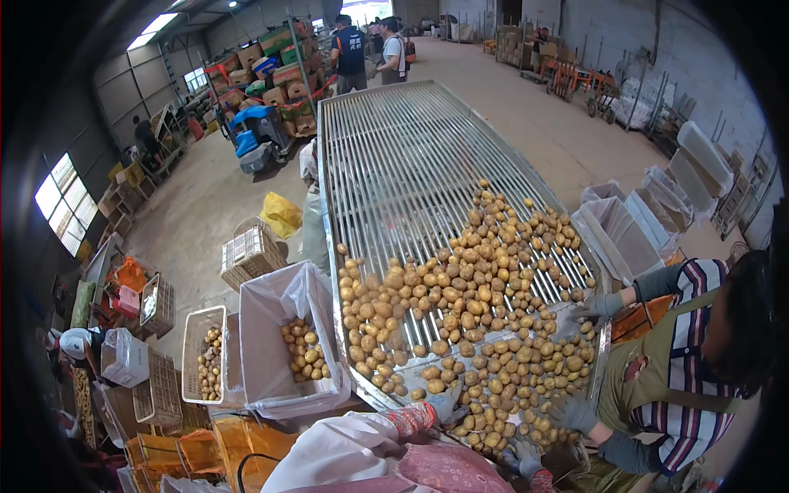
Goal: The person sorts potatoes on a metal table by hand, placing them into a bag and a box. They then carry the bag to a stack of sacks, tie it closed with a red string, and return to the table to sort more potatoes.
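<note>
Many potatoes (468, 265) lie over the near half of a metal roller sorting table (400, 142) and on its flat near end. My left hand (447, 405), in a grey work glove with a red patterned cuff, rests at the table's near left edge against potatoes. My right hand (525, 457), gloved the same way, is at the near edge beside the lowest potatoes. The fingers of both hands are partly hidden, so whether either holds a potato is unclear.
A co-worker's gloved hands (573, 414) reach in from the right. Left of the table stand a plastic-lined box (262, 345) and a white crate (192, 357), both with potatoes. More lined boxes (616, 237) stand at the right. Orange mesh bags (253, 447) hang near my left side.
</note>
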Demonstrator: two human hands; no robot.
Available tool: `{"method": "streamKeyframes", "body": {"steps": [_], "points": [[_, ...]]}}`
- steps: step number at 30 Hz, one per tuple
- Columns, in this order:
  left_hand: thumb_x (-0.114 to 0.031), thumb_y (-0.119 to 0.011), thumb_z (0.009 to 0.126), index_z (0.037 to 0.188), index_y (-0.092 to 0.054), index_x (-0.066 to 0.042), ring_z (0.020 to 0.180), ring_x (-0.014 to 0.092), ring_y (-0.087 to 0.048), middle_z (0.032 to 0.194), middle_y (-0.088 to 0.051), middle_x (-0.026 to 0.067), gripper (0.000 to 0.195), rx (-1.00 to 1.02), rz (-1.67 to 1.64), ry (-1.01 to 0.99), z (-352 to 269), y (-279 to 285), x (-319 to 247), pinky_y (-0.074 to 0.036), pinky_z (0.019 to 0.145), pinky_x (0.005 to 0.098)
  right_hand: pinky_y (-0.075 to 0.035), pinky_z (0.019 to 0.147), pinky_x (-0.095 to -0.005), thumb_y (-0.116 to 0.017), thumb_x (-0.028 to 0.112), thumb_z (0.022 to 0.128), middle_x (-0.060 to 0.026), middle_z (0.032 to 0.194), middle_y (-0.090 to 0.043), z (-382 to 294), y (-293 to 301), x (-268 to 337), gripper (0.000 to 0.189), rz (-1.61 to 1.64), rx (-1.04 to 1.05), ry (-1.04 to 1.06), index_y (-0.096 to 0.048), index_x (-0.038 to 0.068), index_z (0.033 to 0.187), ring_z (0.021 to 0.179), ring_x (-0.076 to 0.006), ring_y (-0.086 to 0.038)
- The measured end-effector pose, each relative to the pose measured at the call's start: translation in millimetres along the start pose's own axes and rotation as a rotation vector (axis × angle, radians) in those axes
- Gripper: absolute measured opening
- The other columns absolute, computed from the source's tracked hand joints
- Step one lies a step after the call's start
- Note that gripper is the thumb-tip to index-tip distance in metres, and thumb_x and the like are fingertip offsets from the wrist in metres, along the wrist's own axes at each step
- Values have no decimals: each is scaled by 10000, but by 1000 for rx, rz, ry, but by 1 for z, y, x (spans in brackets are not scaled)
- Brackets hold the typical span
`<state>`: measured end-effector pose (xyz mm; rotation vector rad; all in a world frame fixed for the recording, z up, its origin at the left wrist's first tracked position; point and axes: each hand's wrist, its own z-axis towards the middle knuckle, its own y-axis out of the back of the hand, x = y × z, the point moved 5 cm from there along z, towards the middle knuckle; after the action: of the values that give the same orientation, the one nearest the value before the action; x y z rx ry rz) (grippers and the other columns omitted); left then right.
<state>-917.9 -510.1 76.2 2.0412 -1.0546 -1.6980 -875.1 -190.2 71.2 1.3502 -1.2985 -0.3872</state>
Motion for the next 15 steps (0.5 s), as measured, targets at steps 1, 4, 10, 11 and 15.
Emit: {"method": "streamKeyframes", "body": {"steps": [1, 4, 10, 11, 15], "points": [[-455, -550, 930, 1539, 53, 2, 957, 482, -606, 1296, -485, 367, 972, -1, 3, -2, -2, 8, -9, -496, 852, 496, -371, 1029, -480, -618, 431, 863, -186, 1288, -568, 0, -1, -1, 522, 1, -3, 0, -577, 161, 1308, 1202, -400, -503], [-475, -535, 935, 1539, 52, 2, 949, 476, -614, 1265, -514, 355, 968, 59, -2, 78, -6, 11, -16, -492, 861, 487, -301, 1099, -494, -610, 453, 842, -119, 1339, -569, 0, -14, -11, 521, 89, 17, -93, -595, 217, 1305, 1314, -333, -447], [-524, -509, 930, 1533, 14, 23, 920, 460, -627, 1087, -618, 320, 968, 71, 6, 116, -3, 2, -2, -496, 824, 501, -275, 1113, -504, -594, 462, 858, -100, 1412, -529, -1, -14, -6, 529, 77, 14, -105, -584, 205, 1320, 1341, -333, -427], [-526, -506, 929, 1531, 0, 30, 920, 458, -626, 1069, -627, 314, 964, 31, 48, 85, 0, -8, 7, -496, 819, 503, -276, 1119, -498, -590, 455, 867, -108, 1411, -528, -1, -12, -4, 529, 60, 18, -104, -580, 190, 1325, 1343, -341, -421], [-495, -517, 944, 1536, 38, 12, 784, 432, -637, 905, -658, 261, 957, -53, 98, 28, 3, -18, 13, -495, 709, 478, -307, 1121, -481, -592, 420, 885, -141, 1398, -530, -4, -17, -8, 517, 137, -10, -87, -578, 139, 1319, 1335, -370, -422]]}}
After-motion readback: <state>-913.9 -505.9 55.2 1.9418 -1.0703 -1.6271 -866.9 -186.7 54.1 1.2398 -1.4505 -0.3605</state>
